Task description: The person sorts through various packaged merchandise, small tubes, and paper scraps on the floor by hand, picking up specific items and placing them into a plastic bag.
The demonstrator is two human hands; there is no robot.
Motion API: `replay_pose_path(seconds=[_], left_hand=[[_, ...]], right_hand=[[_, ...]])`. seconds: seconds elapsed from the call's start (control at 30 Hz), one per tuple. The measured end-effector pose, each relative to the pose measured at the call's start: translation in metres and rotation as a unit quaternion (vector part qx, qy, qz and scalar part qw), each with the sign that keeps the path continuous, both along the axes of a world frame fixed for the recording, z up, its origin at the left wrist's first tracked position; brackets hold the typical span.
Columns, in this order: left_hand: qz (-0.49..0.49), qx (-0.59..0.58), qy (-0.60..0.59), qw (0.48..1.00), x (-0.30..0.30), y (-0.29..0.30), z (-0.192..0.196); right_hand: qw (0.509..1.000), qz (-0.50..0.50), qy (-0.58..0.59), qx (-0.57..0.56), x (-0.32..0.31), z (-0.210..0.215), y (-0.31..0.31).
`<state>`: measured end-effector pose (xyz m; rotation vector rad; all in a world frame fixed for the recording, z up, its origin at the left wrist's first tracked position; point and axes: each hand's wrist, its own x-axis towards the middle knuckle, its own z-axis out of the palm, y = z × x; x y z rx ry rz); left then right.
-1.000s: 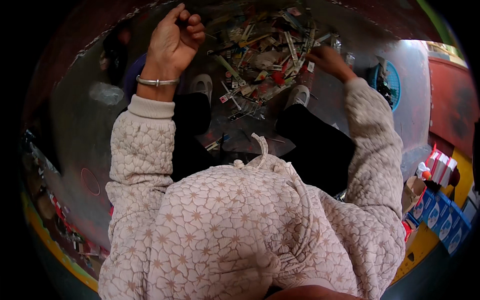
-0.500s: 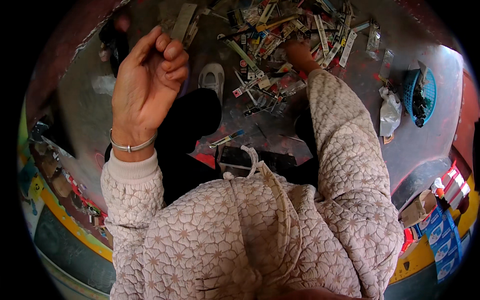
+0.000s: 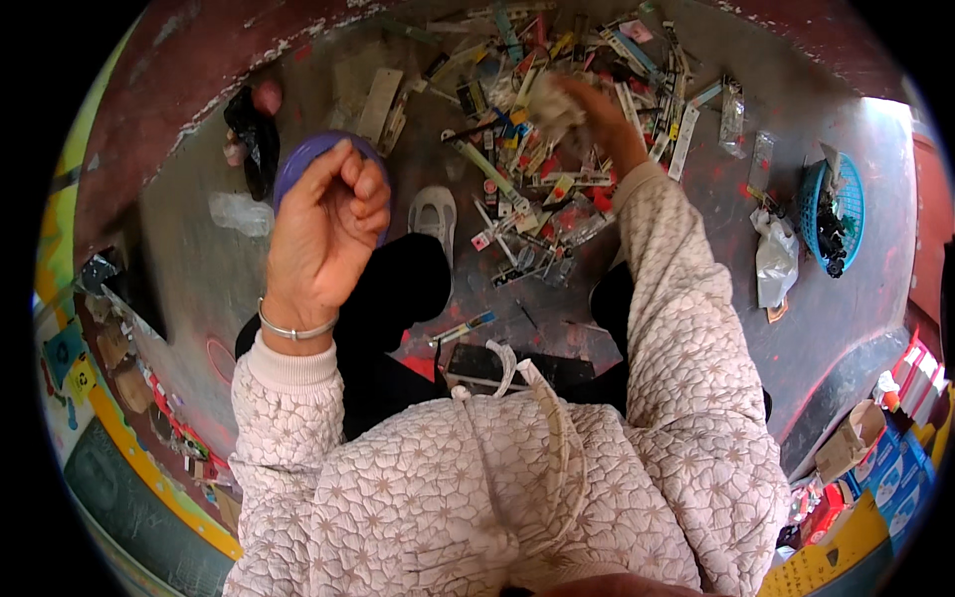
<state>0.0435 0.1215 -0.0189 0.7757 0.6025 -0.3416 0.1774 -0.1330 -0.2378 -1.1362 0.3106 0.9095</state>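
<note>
My left hand [image 3: 333,224] is raised palm up on the left, its fingers loosely curled in toward the thumb with nothing visible in them. Partly hidden behind it is a round purple basin [image 3: 303,159]. Over the pile my right hand [image 3: 604,111] is smeared by motion, holding a whitish crumpled piece [image 3: 555,107] that looks like cloth or plastic. Beneath it spreads a heap of narrow packaging strips [image 3: 507,189], printed cards and clear plastic sleeves. Several pale strips lie just right of that hand.
At the right stands a blue plastic basket [image 3: 860,214] with dark scraps, beside a white plastic bag [image 3: 776,257]. A black bag [image 3: 261,144] and a clear plastic piece [image 3: 241,213] lie at the left. My shoe [image 3: 432,219] is near the pile; cartons [image 3: 851,430] stand lower right.
My right hand has come up out of the pile, now with the whitish piece in it. My left hand has shifted right and down in view, and more of the purple basin shows.
</note>
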Motion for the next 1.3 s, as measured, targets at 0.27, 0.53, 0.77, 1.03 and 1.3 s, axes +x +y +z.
replay_pose_path(seconds=[0.27,0.53,0.77,1.03,1.3], left_hand=[[-0.013,0.041,0.083,0.996,-0.002,0.0,-0.034],[0.123,0.026,0.071,0.99,0.01,-0.009,-0.037],[-0.015,0.038,-0.033,0.999,0.007,-0.038,-0.052],[-0.24,0.205,-0.096,0.944,0.002,-0.071,-0.016],[-0.211,0.113,0.02,0.971,0.0,-0.035,-0.021]], right_hand=[[0.974,0.022,-0.107,0.201,-0.043,0.117,0.121],[0.636,-0.161,-0.722,-0.221,-0.09,0.117,0.154],[0.89,-0.035,-0.435,-0.134,-0.072,0.1,0.132],[0.706,0.021,-0.518,-0.482,0.017,-0.018,0.062],[0.685,0.153,-0.366,-0.611,0.012,-0.077,-0.011]])
